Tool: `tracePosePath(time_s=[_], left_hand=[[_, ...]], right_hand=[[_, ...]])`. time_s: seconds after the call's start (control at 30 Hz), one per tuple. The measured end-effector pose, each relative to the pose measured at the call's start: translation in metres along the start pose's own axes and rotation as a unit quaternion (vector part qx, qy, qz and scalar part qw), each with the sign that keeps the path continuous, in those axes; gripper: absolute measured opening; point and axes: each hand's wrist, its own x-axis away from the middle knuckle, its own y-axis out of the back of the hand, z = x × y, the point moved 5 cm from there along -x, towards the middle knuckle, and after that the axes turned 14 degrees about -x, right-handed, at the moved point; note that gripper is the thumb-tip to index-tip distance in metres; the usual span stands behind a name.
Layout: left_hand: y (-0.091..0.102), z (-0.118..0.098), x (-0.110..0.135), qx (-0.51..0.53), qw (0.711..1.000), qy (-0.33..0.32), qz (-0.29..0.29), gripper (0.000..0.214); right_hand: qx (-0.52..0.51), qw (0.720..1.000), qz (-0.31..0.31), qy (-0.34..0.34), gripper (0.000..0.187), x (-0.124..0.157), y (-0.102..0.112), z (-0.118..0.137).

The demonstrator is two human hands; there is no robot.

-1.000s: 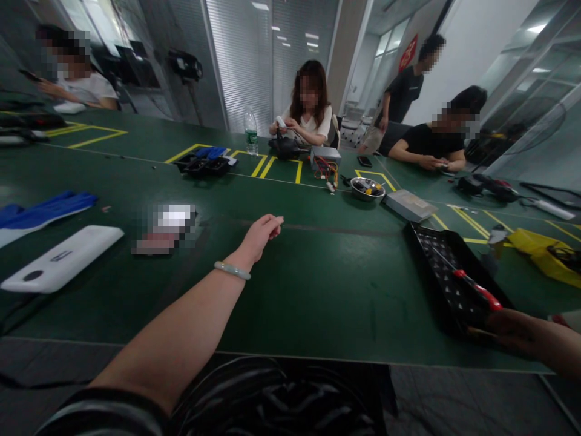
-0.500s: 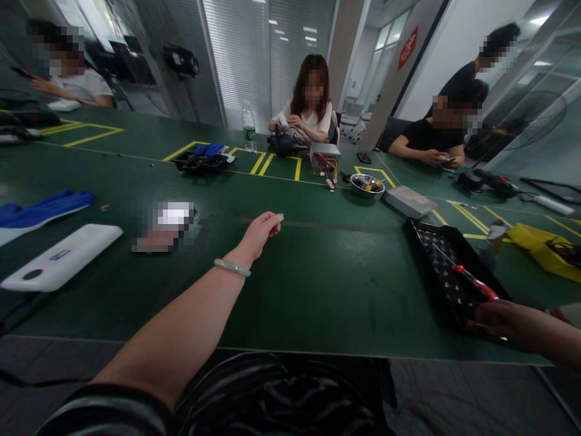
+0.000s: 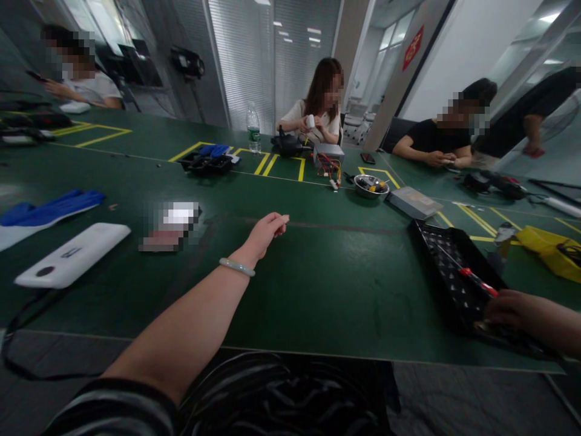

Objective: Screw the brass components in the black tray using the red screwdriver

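My left hand (image 3: 267,234), with a bangle on its wrist, hovers over the middle of the green table (image 3: 318,290). Its fingers are curled with thumb and forefinger pressed together; whatever they pinch is too small to make out. At the right, my right hand (image 3: 515,310) reaches into the near end of a black tray (image 3: 447,290). Its fingers are bent downward, and their tips are dark and partly hidden, so what they grip cannot be named. A screwdriver (image 3: 479,281) with a red and black handle lies in the tray, its handle end against that hand.
To the left lie a white power bank-like device (image 3: 75,254), blue-and-white gloves (image 3: 54,212) and a blurred-out phone-like item (image 3: 170,227). Farther back are a metal bowl (image 3: 371,186), a grey metal box (image 3: 415,201), a wired unit (image 3: 329,154) and a bottle (image 3: 253,130). Several people are around the table.
The view has shifted slightly. My right hand has moved a little within the tray's near end; my left hand holds its pose. A standing person at the right has moved farther right.
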Motion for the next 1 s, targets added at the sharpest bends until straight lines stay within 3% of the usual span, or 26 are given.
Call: tracePosePath(time_s=[0.07,0.13,0.3,0.47,0.6,0.73,1.0], left_hand=[[-0.001,0.0,0.0,-0.001,1.0,-0.001,0.0,0.033],[-0.001,-0.001,0.0,-0.002,1.0,-0.001,0.002,0.033],[0.0,-0.003,0.002,-0.005,1.0,-0.001,0.004,0.033],[0.001,-0.002,0.003,-0.009,1.0,0.003,0.001,0.033],[0.0,-0.003,0.003,-0.013,1.0,0.006,0.001,0.032],[0.001,-0.005,0.004,-0.018,1.0,0.01,0.006,0.032],[0.001,-0.005,0.002,-0.01,1.0,0.011,-0.001,0.038]], right_hand=[[0.009,0.996,0.084,-0.009,0.009,-0.004,-0.001,-0.002],[0.029,0.994,0.1,-0.029,0.007,-0.007,0.004,-0.008],[0.082,0.992,0.002,-0.098,0.045,-0.017,0.017,-0.025],[0.129,0.968,-0.094,-0.196,0.083,-0.023,0.014,-0.047],[0.105,0.961,-0.041,-0.253,0.057,-0.036,0.002,-0.062],[0.093,0.956,-0.013,-0.279,0.038,-0.046,0.006,-0.069],[0.051,0.976,0.023,-0.213,0.028,-0.023,0.005,-0.047]])
